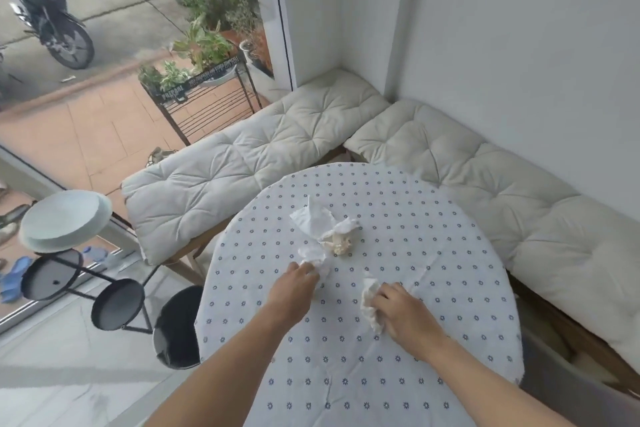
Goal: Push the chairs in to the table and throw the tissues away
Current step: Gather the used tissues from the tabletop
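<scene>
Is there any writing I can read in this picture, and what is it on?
Nothing can be read for certain.
Black planter outside the window: white lettering along its side, too blurred to read.
Tablecloth: only small flower marks, no words.
Tissues, cushions: no writing.

I take this for a dining nook in a home or small café. A round table [363, 340] wears a white cloth dotted with small flowers. Behind and to the right of the table, cream tufted cushions [242, 163] cover a corner bench against white walls. Left of the table stand black stools [117, 303], and beyond them a glass door shows a tiled patio, potted plants [201, 45] and a parked motorbike [48, 10].
</scene>
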`<move>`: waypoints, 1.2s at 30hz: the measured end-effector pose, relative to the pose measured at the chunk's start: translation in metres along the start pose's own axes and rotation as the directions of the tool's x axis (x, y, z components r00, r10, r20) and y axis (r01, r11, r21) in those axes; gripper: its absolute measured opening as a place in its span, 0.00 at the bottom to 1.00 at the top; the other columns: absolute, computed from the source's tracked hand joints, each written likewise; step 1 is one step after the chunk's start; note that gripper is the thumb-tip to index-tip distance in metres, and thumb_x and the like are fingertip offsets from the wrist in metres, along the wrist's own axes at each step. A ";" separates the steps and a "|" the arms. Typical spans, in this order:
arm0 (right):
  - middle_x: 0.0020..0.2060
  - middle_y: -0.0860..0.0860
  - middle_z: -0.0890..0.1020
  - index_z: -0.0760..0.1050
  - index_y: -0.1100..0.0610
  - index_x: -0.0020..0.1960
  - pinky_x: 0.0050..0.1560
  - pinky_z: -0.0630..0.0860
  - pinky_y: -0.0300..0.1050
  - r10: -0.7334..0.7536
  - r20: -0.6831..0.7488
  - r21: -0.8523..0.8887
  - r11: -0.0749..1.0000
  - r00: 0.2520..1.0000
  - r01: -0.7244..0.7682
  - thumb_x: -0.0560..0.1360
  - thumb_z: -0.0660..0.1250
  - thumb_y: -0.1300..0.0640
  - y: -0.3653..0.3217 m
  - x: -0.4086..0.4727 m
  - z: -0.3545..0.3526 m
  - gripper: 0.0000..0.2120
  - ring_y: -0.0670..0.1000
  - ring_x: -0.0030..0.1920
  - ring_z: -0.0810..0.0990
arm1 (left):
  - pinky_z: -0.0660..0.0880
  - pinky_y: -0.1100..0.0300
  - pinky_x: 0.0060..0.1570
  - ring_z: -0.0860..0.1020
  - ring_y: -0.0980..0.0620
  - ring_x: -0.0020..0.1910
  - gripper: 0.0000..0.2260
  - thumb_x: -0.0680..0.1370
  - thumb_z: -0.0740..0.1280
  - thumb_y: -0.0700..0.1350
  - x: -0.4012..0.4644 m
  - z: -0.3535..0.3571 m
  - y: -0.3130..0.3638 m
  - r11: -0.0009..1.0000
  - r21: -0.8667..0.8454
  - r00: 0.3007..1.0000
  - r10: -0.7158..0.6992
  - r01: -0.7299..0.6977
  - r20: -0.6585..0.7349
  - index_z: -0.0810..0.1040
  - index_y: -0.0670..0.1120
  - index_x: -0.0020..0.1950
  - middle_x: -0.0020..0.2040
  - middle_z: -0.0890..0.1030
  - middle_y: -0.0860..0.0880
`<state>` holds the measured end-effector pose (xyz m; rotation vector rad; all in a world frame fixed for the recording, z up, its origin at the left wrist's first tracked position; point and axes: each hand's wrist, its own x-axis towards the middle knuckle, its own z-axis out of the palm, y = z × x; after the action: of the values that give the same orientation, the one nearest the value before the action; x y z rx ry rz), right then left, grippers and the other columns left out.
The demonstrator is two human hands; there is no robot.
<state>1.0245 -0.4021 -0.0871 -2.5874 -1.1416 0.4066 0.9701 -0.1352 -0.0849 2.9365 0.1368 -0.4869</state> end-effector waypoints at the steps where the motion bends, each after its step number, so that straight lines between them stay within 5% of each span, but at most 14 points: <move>1: 0.57 0.49 0.79 0.79 0.56 0.61 0.45 0.76 0.42 0.042 -0.065 0.046 0.998 0.997 -0.039 0.78 0.65 0.67 -0.006 0.004 -0.001 0.15 0.53 0.59 0.76 | 0.78 0.52 0.44 0.75 0.44 0.60 0.12 0.80 0.65 0.33 0.001 0.000 -0.005 1.000 0.006 1.000 0.019 -0.019 -0.013 0.80 0.44 0.61 0.62 0.78 0.48; 4: 0.52 0.51 0.81 0.80 0.57 0.59 0.45 0.80 0.51 0.189 -0.259 0.229 0.965 0.947 -0.130 0.79 0.68 0.66 -0.026 0.024 -0.004 0.10 0.54 0.54 0.77 | 0.78 0.50 0.43 0.78 0.43 0.54 0.10 0.79 0.63 0.32 0.003 -0.006 -0.020 0.998 -0.029 0.997 0.050 -0.052 -0.064 0.81 0.42 0.56 0.52 0.81 0.46; 10: 0.53 0.50 0.79 0.79 0.54 0.62 0.47 0.80 0.55 0.339 -0.327 0.361 0.907 0.882 -0.215 0.78 0.72 0.62 -0.051 0.089 -0.004 0.14 0.55 0.54 0.75 | 0.79 0.44 0.46 0.76 0.41 0.56 0.18 0.81 0.62 0.33 0.019 -0.035 -0.053 0.981 -0.155 0.976 0.089 -0.121 -0.198 0.78 0.45 0.70 0.57 0.80 0.45; 15: 0.58 0.52 0.79 0.83 0.55 0.57 0.55 0.76 0.55 0.363 -0.329 0.266 0.921 0.872 -0.284 0.77 0.73 0.60 -0.061 0.122 0.010 0.10 0.57 0.57 0.73 | 0.79 0.44 0.46 0.74 0.41 0.54 0.08 0.83 0.65 0.37 0.055 -0.055 -0.067 0.981 -0.063 0.955 0.164 -0.185 -0.248 0.84 0.41 0.56 0.54 0.76 0.45; 18: 0.55 0.51 0.81 0.82 0.55 0.55 0.54 0.76 0.53 0.344 -0.321 0.248 0.930 0.882 -0.272 0.74 0.72 0.65 -0.060 0.125 0.020 0.11 0.57 0.57 0.75 | 0.74 0.46 0.58 0.71 0.39 0.65 0.08 0.82 0.66 0.40 0.084 -0.061 -0.062 0.976 0.081 0.944 0.217 -0.203 -0.247 0.86 0.46 0.54 0.70 0.74 0.46; 20: 0.51 0.51 0.81 0.81 0.55 0.54 0.52 0.76 0.52 0.350 -0.333 0.242 0.929 0.876 -0.279 0.73 0.71 0.67 -0.057 0.125 0.025 0.12 0.56 0.55 0.75 | 0.69 0.44 0.67 0.63 0.39 0.78 0.08 0.82 0.65 0.41 0.104 -0.058 -0.057 0.963 0.133 0.947 0.257 -0.234 -0.193 0.84 0.46 0.55 0.81 0.65 0.46; 22: 0.49 0.50 0.80 0.78 0.55 0.54 0.49 0.77 0.53 0.380 -0.343 0.271 0.916 0.859 -0.296 0.73 0.72 0.68 -0.056 0.124 0.026 0.13 0.55 0.53 0.75 | 0.68 0.42 0.70 0.61 0.41 0.81 0.07 0.82 0.64 0.40 0.117 -0.053 -0.051 0.958 0.110 0.955 0.276 -0.265 -0.107 0.81 0.44 0.55 0.82 0.64 0.47; 25: 0.51 0.50 0.81 0.77 0.56 0.56 0.46 0.78 0.53 0.425 -0.369 0.347 0.888 0.827 -0.301 0.74 0.71 0.68 -0.057 0.120 0.028 0.14 0.55 0.54 0.76 | 0.79 0.43 0.52 0.79 0.39 0.61 0.05 0.79 0.64 0.37 0.118 -0.049 -0.048 0.968 0.052 0.968 0.248 -0.246 -0.045 0.78 0.43 0.52 0.61 0.80 0.45; 28: 0.53 0.52 0.81 0.78 0.56 0.60 0.47 0.78 0.55 0.487 -0.380 0.419 0.849 0.786 -0.324 0.76 0.70 0.66 -0.061 0.112 0.028 0.14 0.55 0.55 0.76 | 0.77 0.46 0.39 0.78 0.39 0.50 0.09 0.78 0.63 0.34 0.109 -0.045 -0.060 0.972 -0.065 0.967 0.218 -0.228 -0.132 0.74 0.45 0.55 0.51 0.80 0.45; 32: 0.52 0.53 0.81 0.81 0.57 0.58 0.49 0.78 0.56 0.519 -0.358 0.451 0.824 0.777 -0.343 0.77 0.70 0.66 -0.075 0.109 0.028 0.11 0.56 0.55 0.77 | 0.79 0.43 0.48 0.78 0.39 0.56 0.22 0.79 0.62 0.33 0.080 -0.048 -0.094 0.973 -0.172 0.973 0.121 -0.156 -0.196 0.75 0.49 0.72 0.58 0.80 0.45; 36: 0.52 0.51 0.81 0.81 0.55 0.58 0.52 0.78 0.53 0.510 -0.347 0.488 0.815 0.787 -0.313 0.77 0.71 0.65 -0.114 0.124 0.025 0.11 0.54 0.55 0.78 | 0.79 0.43 0.50 0.80 0.38 0.55 0.19 0.80 0.62 0.33 0.036 -0.053 -0.150 0.971 -0.222 0.971 0.036 -0.089 -0.235 0.82 0.46 0.67 0.58 0.81 0.44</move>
<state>1.0191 -0.2319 -0.0859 -2.3486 -0.2601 0.0769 1.0028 0.0238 -0.0684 2.7463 0.1185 -0.1108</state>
